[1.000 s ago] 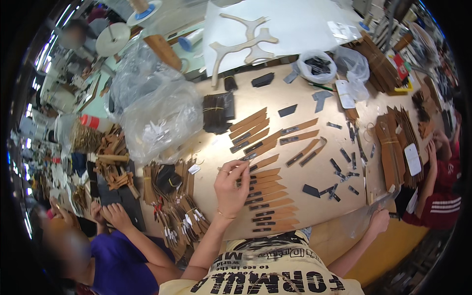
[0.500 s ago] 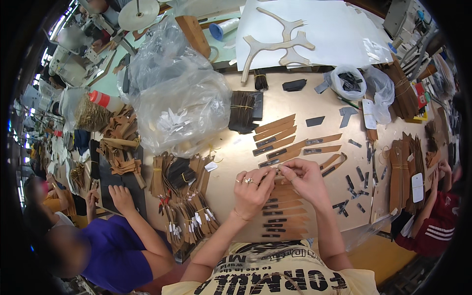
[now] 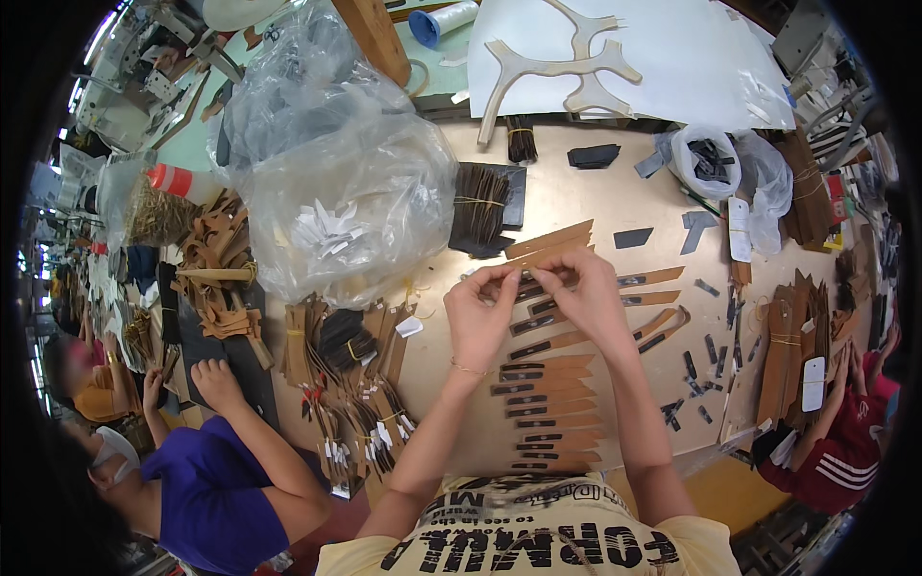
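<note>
My left hand (image 3: 485, 312) and my right hand (image 3: 581, 293) meet at the fingertips over a column of brown leather strips (image 3: 567, 394). Both are closed in a pinch. What lies between the fingertips is too small and covered to make out. Many strips carry a small dark patch (image 3: 533, 424) near the left end. Just beyond my hands, a plain brown strip (image 3: 552, 238) lies slantwise. To the right of my right hand are more patched strips (image 3: 658, 276) and a curled strip (image 3: 677, 322). My hands hide parts of the strips under them.
Loose dark patches (image 3: 691, 365) are scattered at the right. Clear plastic bags (image 3: 355, 211) and bundled dark strips (image 3: 480, 202) stand at the far left. A bag of dark pieces (image 3: 709, 158) sits at the far right. Co-workers in purple (image 3: 230, 490) and dark red (image 3: 836, 432) flank me.
Both hands have moved away from me, up the column, still pinching. Strips that they covered nearer to me now show. The whole view has shifted slightly.
</note>
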Tool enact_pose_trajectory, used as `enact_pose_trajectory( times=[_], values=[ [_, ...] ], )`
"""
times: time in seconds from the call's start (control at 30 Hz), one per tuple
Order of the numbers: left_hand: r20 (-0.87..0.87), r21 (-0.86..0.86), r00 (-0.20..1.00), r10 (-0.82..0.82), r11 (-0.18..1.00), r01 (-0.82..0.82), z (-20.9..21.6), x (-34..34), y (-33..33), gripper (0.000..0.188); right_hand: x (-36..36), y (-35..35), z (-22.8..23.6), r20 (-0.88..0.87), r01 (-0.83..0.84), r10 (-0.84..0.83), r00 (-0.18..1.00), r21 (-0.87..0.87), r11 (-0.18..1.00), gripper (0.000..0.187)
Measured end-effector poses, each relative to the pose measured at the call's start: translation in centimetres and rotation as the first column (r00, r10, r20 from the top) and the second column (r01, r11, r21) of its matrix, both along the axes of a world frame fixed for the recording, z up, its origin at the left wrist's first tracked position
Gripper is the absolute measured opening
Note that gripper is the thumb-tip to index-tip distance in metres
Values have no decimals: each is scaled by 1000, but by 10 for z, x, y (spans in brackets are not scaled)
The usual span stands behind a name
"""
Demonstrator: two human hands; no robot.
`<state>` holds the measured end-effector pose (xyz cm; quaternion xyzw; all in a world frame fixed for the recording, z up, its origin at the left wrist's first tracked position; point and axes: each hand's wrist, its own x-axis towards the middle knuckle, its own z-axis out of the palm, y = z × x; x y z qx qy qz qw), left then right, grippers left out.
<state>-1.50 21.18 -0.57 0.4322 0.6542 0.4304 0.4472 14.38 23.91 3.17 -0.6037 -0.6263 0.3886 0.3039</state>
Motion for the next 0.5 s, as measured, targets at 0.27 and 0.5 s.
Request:
enact_pose_trajectory(
  times=[0.27, 0.5],
  values=[
    [-418, -92, 908, -22, 996, -18, 14, 10, 13, 14, -1, 17, -16, 237, -23, 10, 971, 51, 998, 16],
    [-447, -122, 895, -19, 992, -40, 10, 8, 15, 14, -3, 26, -8, 288, -44, 53, 956, -36, 998, 18]
  ],
)
